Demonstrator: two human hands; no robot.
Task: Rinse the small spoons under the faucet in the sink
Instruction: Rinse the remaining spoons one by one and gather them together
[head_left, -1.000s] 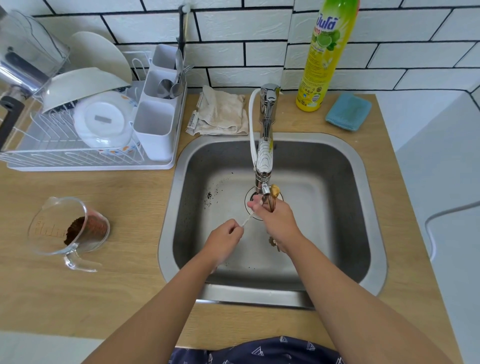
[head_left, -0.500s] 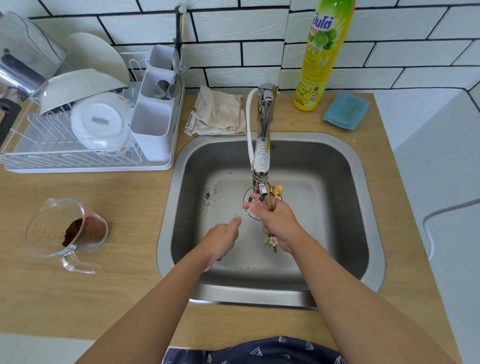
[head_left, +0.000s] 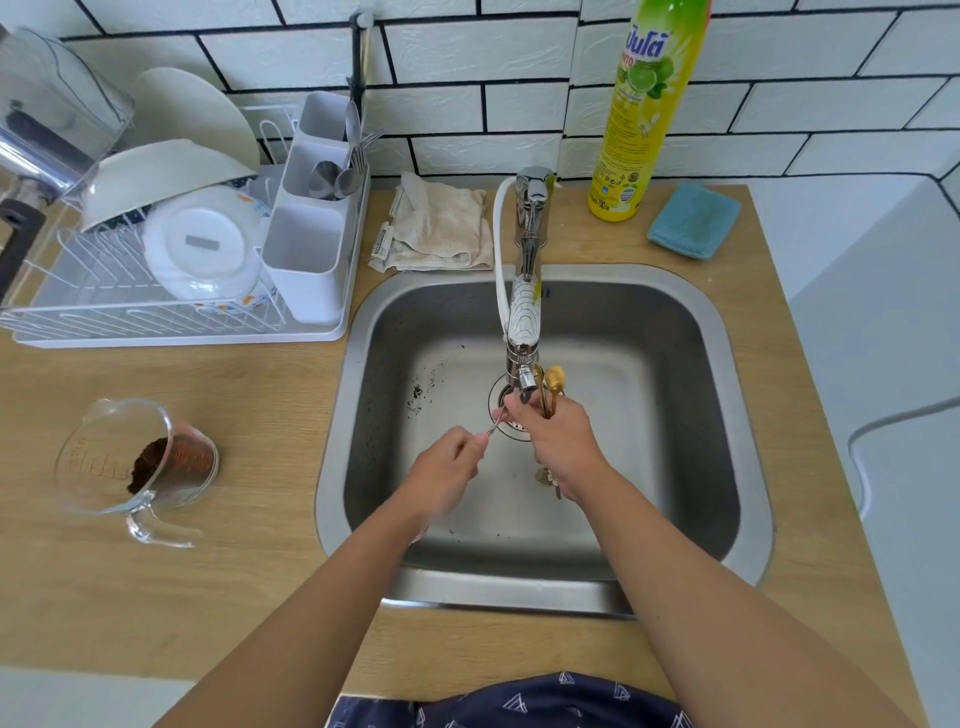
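Over the steel sink (head_left: 727, 374), my right hand (head_left: 558, 441) grips a bundle of small gold spoons (head_left: 554, 382), bowls up beside the faucet (head_left: 524, 317) nozzle and ornate handle ends poking out below the palm. My left hand (head_left: 447, 470) pinches the handle of a thin silver spoon (head_left: 496, 422), whose other end reaches my right hand's fingers under the nozzle. Whether water is running is unclear. Dark specks lie on the sink floor near the drain (head_left: 511, 415).
On the wooden counter left of the sink stand a dish rack (head_left: 171, 291) with bowls and a cutlery holder (head_left: 311, 249), and a glass measuring cup (head_left: 140, 462) with brown grounds. Behind the sink lie a folded cloth (head_left: 441, 228), a yellow dish soap bottle (head_left: 644, 109) and a blue sponge (head_left: 693, 221).
My left hand drew back from the silver spoon half a second ago and now pinches its handle again. My right hand stayed under the nozzle with the gold spoons.
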